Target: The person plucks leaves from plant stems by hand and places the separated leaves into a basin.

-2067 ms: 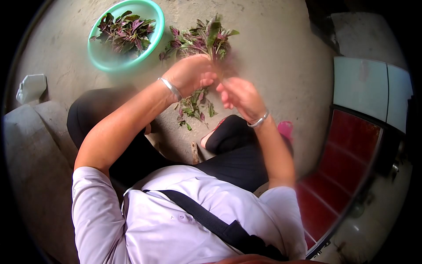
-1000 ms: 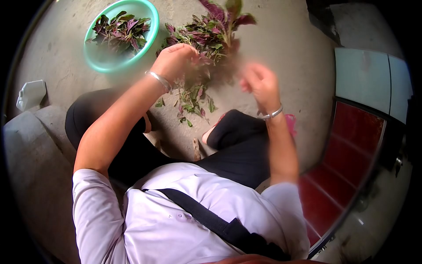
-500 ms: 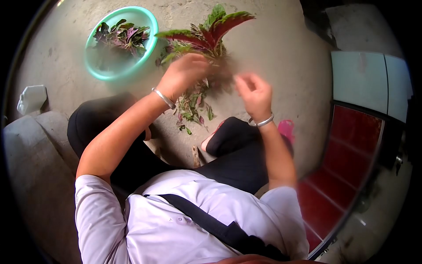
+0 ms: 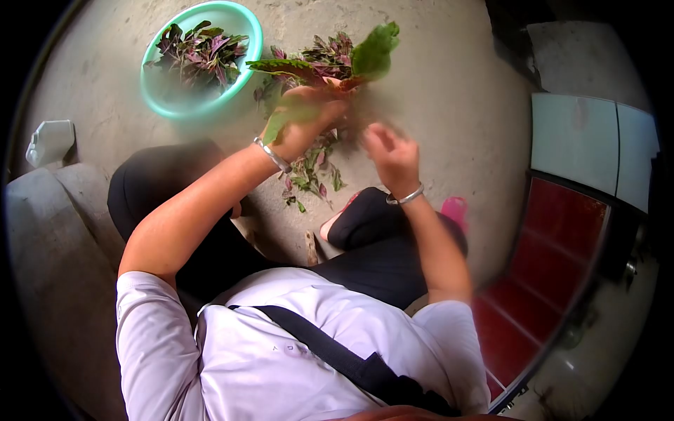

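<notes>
A stalk with broad green and red leaves (image 4: 373,55) is gripped in my left hand (image 4: 305,119), in front of a pile of purple-green leafy stems (image 4: 333,52) on the floor. Just to the right, my right hand (image 4: 393,158) is closed, its fingertips blurred by the stalk's lower end; whether they hold anything is hidden. Smaller loose leaves (image 4: 309,172) lie below the hands. At the upper left, a green plastic basin (image 4: 258,35) holds more purple-green leaves (image 4: 203,52).
A white plastic container (image 4: 50,142) stands at the far left. My bent legs (image 4: 372,270) are below the hands. Something pink (image 4: 455,208) lies by my right knee. Red tiles (image 4: 562,231) and pale cabinet panels (image 4: 576,140) line the right side.
The leafy stalk has turned in my left hand, and one leaf now hangs over the wrist. My right hand has shifted slightly left and down. The view has shifted a little.
</notes>
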The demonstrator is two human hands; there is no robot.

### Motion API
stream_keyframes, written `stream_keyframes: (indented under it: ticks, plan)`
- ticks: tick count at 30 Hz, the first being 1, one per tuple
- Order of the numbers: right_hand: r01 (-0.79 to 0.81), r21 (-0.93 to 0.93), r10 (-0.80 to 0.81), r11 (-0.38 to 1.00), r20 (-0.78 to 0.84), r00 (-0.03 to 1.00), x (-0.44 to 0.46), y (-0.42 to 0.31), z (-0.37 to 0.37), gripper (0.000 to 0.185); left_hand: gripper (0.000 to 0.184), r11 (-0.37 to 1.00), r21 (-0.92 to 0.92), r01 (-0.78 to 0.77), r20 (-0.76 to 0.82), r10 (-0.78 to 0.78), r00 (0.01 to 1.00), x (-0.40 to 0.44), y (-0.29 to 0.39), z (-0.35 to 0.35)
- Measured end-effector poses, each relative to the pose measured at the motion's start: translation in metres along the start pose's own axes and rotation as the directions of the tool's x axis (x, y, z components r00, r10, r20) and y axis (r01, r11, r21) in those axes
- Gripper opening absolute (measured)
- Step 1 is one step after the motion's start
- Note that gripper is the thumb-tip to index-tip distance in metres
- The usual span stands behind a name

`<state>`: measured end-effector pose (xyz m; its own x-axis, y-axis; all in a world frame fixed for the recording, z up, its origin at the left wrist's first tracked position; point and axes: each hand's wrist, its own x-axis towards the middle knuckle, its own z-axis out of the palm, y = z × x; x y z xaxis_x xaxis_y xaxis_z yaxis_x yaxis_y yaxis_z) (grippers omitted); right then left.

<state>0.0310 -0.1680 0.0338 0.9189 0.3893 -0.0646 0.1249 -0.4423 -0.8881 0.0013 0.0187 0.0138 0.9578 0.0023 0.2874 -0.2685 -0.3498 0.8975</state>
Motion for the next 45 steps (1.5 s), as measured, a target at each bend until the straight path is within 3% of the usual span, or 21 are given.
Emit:
stream_keyframes:
  ticks: [2,5,9,13,15,21,24,27,31,35,39,43,44,45]
  plan:
    - [-0.002,0.026,0.002,1.0,0.006,1.0,0.001,0.001,0.0,0.007,0.019,0.982,0.114,-0.149,-0.095,0.16,0.983,0.001,0.006,0.0]
    - [0.051,0.058,-0.051,0.997,0.004,0.999,0.0,-0.005,-0.001,0.006,0.016,0.927,-0.351,0.129,-0.064,-0.161,0.985,0.0,0.014,0.001]
    - [0.11,0.018,-0.11,0.994,0.0,0.994,0.002,-0.001,-0.002,0.005,0.018,0.907,-0.41,0.1,-0.04,-0.127,0.991,-0.001,0.015,0.001]
    - [0.027,0.124,-0.034,0.992,0.052,0.998,0.002,-0.007,-0.005,0.005,0.02,0.934,-0.3,0.195,0.026,-0.196,0.98,0.0,0.02,-0.002]
    - [0.121,0.028,-0.122,0.992,0.021,0.992,0.002,-0.005,-0.005,0.005,0.021,0.937,-0.295,0.188,0.02,-0.191,0.981,-0.001,0.019,-0.001]
    - [0.152,0.028,-0.152,0.988,0.012,0.988,0.004,0.005,-0.004,0.006,0.02,0.907,-0.363,0.214,0.054,-0.209,0.976,-0.003,0.023,0.0]
    - [0.133,0.069,-0.134,0.989,0.01,0.991,0.005,0.012,-0.003,0.007,0.02,0.827,-0.539,0.164,-0.003,-0.196,0.981,-0.006,0.021,0.007]
    - [0.088,0.101,-0.093,0.991,0.046,0.995,0.006,0.017,-0.005,0.008,0.021,0.892,-0.419,0.168,0.068,-0.154,0.986,-0.005,0.026,-0.002]
    - [0.126,0.114,-0.131,0.985,0.038,0.991,0.007,0.011,-0.004,0.007,0.021,0.863,-0.474,0.177,0.048,-0.175,0.983,-0.008,0.019,0.004]
    - [0.066,0.162,-0.073,0.984,0.038,0.997,0.005,0.007,-0.004,0.008,0.022,0.874,-0.471,0.124,-0.117,-0.201,0.973,-0.003,0.02,0.008]
    - [-0.072,0.211,0.059,0.975,0.064,0.996,0.007,0.002,-0.008,0.009,0.026,0.834,-0.252,0.491,0.219,-0.445,0.868,-0.008,0.005,0.006]
    - [-0.109,0.17,0.098,0.979,0.073,0.993,0.009,0.001,-0.014,0.01,0.023,0.678,-0.197,0.708,0.41,-0.599,0.688,-0.014,0.019,0.009]
    - [-0.123,0.162,0.112,0.979,0.076,0.991,0.009,0.001,-0.014,0.01,0.025,0.734,-0.174,0.656,0.428,-0.543,0.722,-0.013,0.024,0.009]
    - [-0.112,0.155,0.101,0.982,0.077,0.992,0.009,0.002,-0.015,0.01,0.023,0.818,-0.197,0.541,0.356,-0.455,0.817,-0.012,0.031,0.009]
